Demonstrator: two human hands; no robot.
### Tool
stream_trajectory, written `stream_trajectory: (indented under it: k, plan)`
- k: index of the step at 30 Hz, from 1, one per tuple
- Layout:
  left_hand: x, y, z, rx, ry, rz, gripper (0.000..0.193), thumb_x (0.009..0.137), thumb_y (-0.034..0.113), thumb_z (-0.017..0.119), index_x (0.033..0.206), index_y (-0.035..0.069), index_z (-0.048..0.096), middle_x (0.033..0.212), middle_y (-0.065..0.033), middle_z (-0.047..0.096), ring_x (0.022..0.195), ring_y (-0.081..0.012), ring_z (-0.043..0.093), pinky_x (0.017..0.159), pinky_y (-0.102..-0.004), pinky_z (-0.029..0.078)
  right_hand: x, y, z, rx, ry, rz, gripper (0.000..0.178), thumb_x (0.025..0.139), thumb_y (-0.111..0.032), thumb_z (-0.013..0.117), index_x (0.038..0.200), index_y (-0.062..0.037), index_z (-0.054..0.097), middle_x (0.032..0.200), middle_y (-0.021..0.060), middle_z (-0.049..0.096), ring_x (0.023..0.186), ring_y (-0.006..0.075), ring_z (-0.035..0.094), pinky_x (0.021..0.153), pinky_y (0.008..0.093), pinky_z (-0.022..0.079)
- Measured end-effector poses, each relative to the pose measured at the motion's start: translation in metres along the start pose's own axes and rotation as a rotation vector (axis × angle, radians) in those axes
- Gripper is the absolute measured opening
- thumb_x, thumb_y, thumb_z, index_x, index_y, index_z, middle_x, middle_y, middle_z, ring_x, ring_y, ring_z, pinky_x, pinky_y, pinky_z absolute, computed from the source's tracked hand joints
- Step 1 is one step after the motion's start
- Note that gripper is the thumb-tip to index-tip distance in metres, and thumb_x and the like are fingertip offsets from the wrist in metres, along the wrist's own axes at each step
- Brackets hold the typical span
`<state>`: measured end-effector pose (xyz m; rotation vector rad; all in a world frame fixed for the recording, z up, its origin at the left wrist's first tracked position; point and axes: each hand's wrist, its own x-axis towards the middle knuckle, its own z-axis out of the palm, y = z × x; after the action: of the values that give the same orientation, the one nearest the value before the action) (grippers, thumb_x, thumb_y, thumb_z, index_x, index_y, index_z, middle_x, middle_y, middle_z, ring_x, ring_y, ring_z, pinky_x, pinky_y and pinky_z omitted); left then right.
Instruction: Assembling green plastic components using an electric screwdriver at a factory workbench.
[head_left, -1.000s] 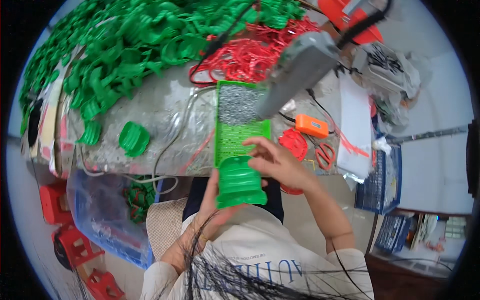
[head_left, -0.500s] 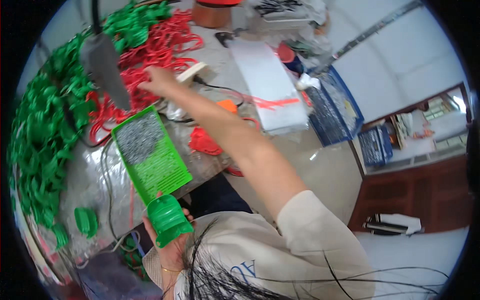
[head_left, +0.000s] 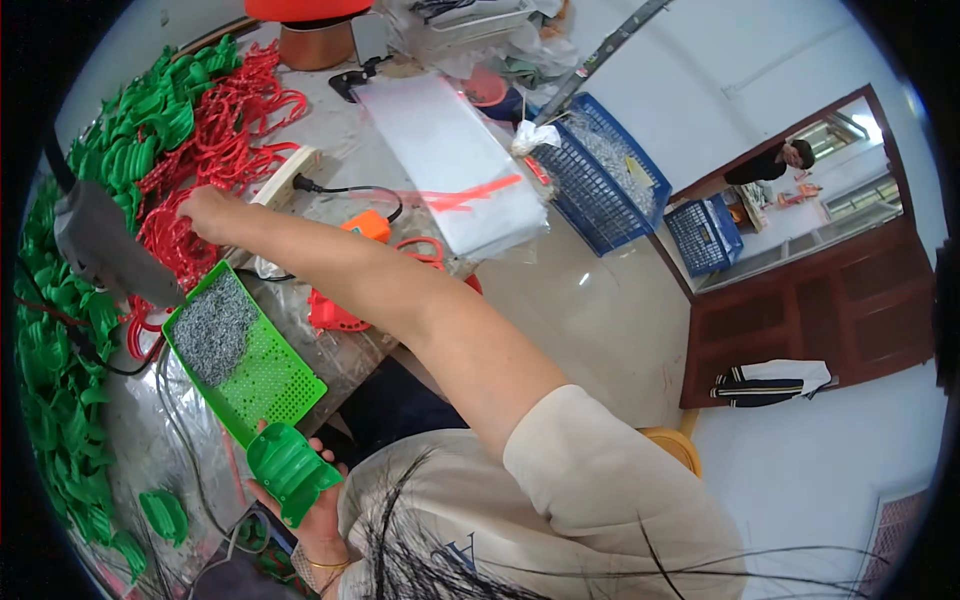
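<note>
A curved green plastic piece [head_left: 292, 470] with small holes lies in my left hand [head_left: 322, 518], its fingers curled round the edges. My right arm stretches across the bench, and my right hand [head_left: 210, 214] is at a heap of red straps [head_left: 225, 125], fingers bent down onto them. The fingertips are partly hidden; they look closed on a strap. Between the hands sits a green perforated tray [head_left: 285, 385], its far end holding a pile of small grey metal pieces [head_left: 215, 330].
Heaps of green plastic pieces [head_left: 50, 380] line the left side. A grey tool head [head_left: 115, 245] hangs over the bench. Beyond my right arm are a white power strip [head_left: 287, 175], an orange box [head_left: 367, 226], clear bags [head_left: 450, 165] and a blue crate [head_left: 600, 205]. A person [head_left: 770, 165] is in the doorway.
The view has swung, so the bench sits further left and a person now shows in the doorway. My right hand stays at the red straps; my left still holds the green piece.
</note>
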<state>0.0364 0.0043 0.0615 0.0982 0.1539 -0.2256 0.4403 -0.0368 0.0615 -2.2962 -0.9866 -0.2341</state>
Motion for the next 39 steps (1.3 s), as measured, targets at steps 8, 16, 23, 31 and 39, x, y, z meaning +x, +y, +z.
stream_trajectory:
  k: [8, 16, 23, 31, 39]
  plan:
    - [-0.010, 0.002, -0.010, -0.025, -0.003, -0.018, 0.073, 0.090, 0.063, 0.040, 0.149, 0.026, 0.018, 0.124, -0.0271, 0.048, 0.106, -0.0408, 0.052, 0.088, -0.0566, 0.044, -0.012, -0.019, -0.091, -0.075, 0.651, 0.108, 0.019, 0.081, -0.012, 0.052, 0.098, -0.0089, 0.061, 0.085, 0.0153, 0.065, 0.080, 0.0350, 0.063, 0.071, 0.0456, 0.050]
    - [-0.021, -0.003, -0.020, -0.082, 0.058, -0.063, 0.074, 0.089, 0.064, 0.042, 0.148, 0.024, 0.021, 0.126, -0.0280, 0.047, 0.103, -0.0408, 0.053, 0.089, -0.0553, 0.044, -0.181, -0.065, -0.169, 0.604, 0.297, 0.461, 0.017, 0.088, -0.018, 0.061, 0.093, -0.0010, 0.063, 0.076, 0.0045, 0.066, 0.060, 0.0095, 0.060, 0.056, 0.0242, 0.048]
    - [-0.019, -0.023, -0.022, -0.004, 0.057, -0.113, 0.078, 0.086, 0.066, 0.045, 0.145, 0.017, 0.028, 0.135, -0.0198, 0.042, 0.115, -0.0407, 0.048, 0.094, -0.0531, 0.042, -0.262, -0.184, -0.099, 0.674, -0.034, 0.243, 0.016, 0.080, -0.018, 0.068, 0.085, -0.0036, 0.067, 0.096, 0.0089, 0.061, 0.092, 0.0222, 0.060, 0.078, 0.0327, 0.048]
    - [-0.032, -0.039, -0.042, 0.132, 0.247, -0.004, 0.075, 0.080, 0.059, 0.059, 0.141, 0.024, 0.034, 0.143, -0.0034, 0.039, 0.127, -0.0305, 0.039, 0.093, -0.0558, 0.039, -0.294, -0.192, -0.049, 0.534, 0.019, 0.219, 0.015, 0.080, -0.021, 0.065, 0.083, -0.0063, 0.066, 0.097, 0.0085, 0.059, 0.094, 0.0259, 0.058, 0.084, 0.0378, 0.045]
    - [-0.023, -0.040, -0.039, 0.223, 0.170, -0.005, 0.077, 0.077, 0.054, 0.064, 0.141, 0.023, 0.035, 0.142, -0.0036, 0.040, 0.128, -0.0288, 0.041, 0.098, -0.0547, 0.038, -0.295, -0.190, -0.051, 0.551, 0.070, 0.244, 0.015, 0.081, -0.019, 0.064, 0.088, -0.0062, 0.063, 0.090, 0.0096, 0.058, 0.090, 0.0275, 0.058, 0.079, 0.0399, 0.046]
